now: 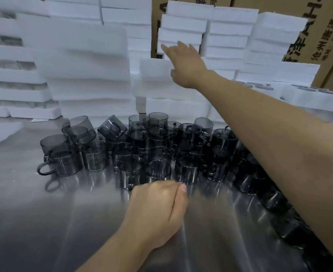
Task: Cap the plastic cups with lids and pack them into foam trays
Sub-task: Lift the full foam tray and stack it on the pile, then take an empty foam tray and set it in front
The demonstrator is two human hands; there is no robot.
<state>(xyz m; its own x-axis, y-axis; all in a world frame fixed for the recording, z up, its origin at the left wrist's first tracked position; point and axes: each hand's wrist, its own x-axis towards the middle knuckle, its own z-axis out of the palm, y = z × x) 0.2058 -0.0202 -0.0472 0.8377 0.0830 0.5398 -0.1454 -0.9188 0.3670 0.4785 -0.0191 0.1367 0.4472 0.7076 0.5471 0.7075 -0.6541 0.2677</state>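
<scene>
A crowd of smoky grey plastic cups (157,146) stands on a shiny metal table (44,222), across the middle of the frame and down along the right edge. Most of them are upright and have a small handle; a few at the upper left of the group lie tilted on top of others. No lid is seen on these cups.

The left hand (157,211) is in the lower centre of the frame, resting low over the table just in front of the nearest cups. Its fingers are curled together into a loose fist, with the thumb lying along the side. The picture is blurred here, so I cannot tell if something small is inside the fist. The nearest cup (158,170) is just beyond the knuckles, close but seemingly not touching.

The right hand (183,61) is stretched far forward, in the upper centre of the frame. Its fingers are spread apart and the palm faces down, in front of the stacks of white foam trays (183,26). The fingertips lie over the edge of one stack, but whether they touch the foam is not clear. It holds nothing.

More foam trays (83,61) are piled at the upper left and centre. Brown cardboard boxes (322,32) with printed characters stand behind, at the upper right. At the right, under the forearm, some foam pieces (308,95) lie flat with dark round shapes in them.
</scene>
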